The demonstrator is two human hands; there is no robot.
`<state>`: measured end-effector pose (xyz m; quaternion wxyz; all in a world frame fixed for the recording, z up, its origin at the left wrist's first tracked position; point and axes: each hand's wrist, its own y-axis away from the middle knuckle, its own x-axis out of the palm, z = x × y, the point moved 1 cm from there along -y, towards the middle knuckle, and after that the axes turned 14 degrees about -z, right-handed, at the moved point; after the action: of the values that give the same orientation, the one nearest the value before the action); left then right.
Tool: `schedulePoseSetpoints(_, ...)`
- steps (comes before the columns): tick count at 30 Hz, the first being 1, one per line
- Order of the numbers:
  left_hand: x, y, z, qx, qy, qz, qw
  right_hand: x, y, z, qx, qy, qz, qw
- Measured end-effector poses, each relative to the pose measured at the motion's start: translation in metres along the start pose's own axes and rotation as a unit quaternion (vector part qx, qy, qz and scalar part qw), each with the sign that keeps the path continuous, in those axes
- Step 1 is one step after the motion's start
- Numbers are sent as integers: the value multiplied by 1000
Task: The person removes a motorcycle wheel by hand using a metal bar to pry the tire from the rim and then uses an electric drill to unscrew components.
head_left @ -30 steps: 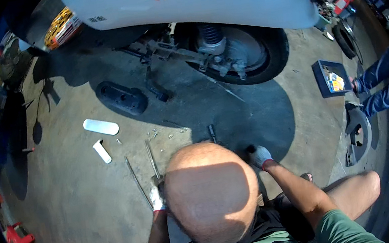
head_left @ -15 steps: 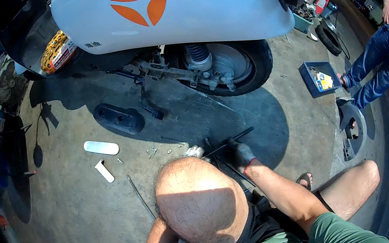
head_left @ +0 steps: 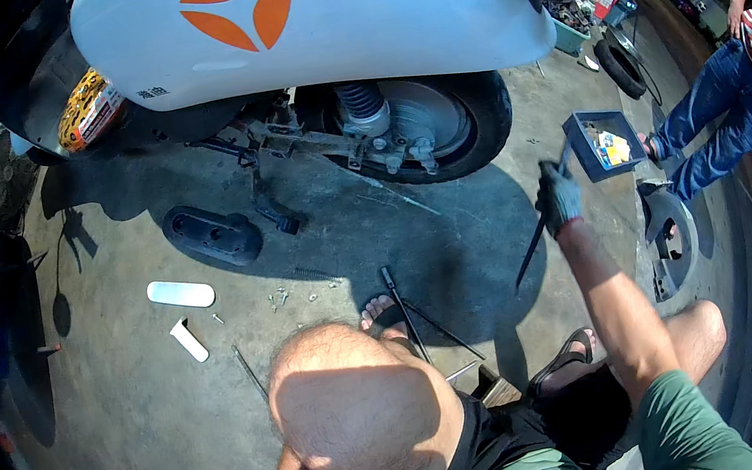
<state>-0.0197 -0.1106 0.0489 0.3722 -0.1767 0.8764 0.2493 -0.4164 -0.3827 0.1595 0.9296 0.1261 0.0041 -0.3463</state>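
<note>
Black rods (head_left: 414,330) beside the sandalled foot (head_left: 376,313) risked being kicked if it shifted. Farther out, a dark bar (head_left: 532,255) was gripped by the curled fingers of the right hand (head_left: 560,199); if swung wide, it risked being knocked against the blue bin (head_left: 615,170). Behind the knee (head_left: 360,417), the left hand was hidden, its fingers' state untellable.

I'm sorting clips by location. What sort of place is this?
Probably a vehicle repair workshop: a white scooter stands with a wheel exposed, a loose tyre sits off to the right, and the gloved right hand holds a dark rod.
</note>
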Motion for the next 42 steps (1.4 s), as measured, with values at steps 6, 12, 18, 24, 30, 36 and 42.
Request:
schedulePoseSetpoints(6,22,-9,14,-4,-37,14,999,84,20,78,-244,174,125,946)
schedulePoseSetpoints(12,43,15,63,-59,-91,55,993,105,22,70,-447,336,32,829)
schedulePoseSetpoints(18,53,28,73,-79,-97,70,990,88,-20,7,-424,218,26,879)
schedulePoseSetpoints(24,52,31,76,-85,-97,72,989,61,-18,-59,-25,173,74,982)
schedulePoseSetpoints(30,59,28,72,-75,-91,77,990,47,-12,-25,-73,132,44,988)
schedulePoseSetpoints(36,61,28,78,-79,-87,76,990,79,18,57,-157,110,92,977)
schedulePoseSetpoints(42,63,32,85,-85,-83,82,990,104,3,48,-383,165,61,907)
